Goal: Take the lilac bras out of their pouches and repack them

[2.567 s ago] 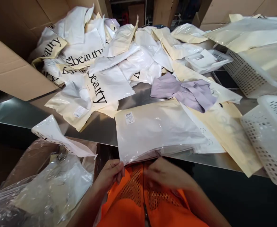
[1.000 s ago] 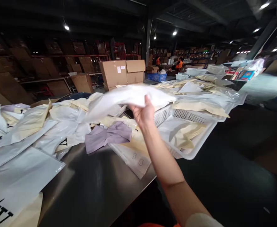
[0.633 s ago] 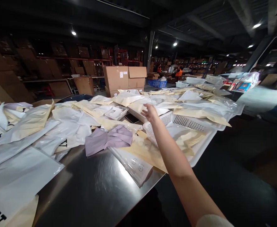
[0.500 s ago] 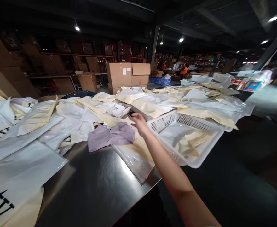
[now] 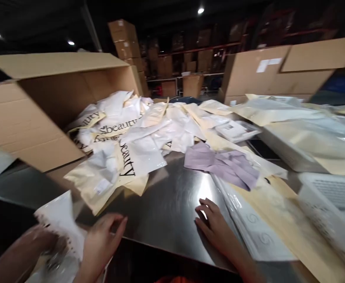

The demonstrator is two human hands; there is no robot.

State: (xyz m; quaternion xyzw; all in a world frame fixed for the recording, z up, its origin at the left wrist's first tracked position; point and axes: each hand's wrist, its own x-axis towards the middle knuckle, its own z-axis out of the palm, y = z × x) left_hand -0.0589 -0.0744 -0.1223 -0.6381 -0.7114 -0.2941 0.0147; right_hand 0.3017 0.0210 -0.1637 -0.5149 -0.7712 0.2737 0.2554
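Both hands [image 5: 218,228] near the tabletop [image 5: 166,200], forearms [image 5: 243,259] cut off.

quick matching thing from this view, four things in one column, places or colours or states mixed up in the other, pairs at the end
1. cloth
2. right hand
3. left hand
4. left carton

a. just left of the S-marked bags
b. standing open, bags at its mouth
c. lilac
d. next to the white bag at lower left

Pairs: 1-c, 2-a, 3-d, 4-b
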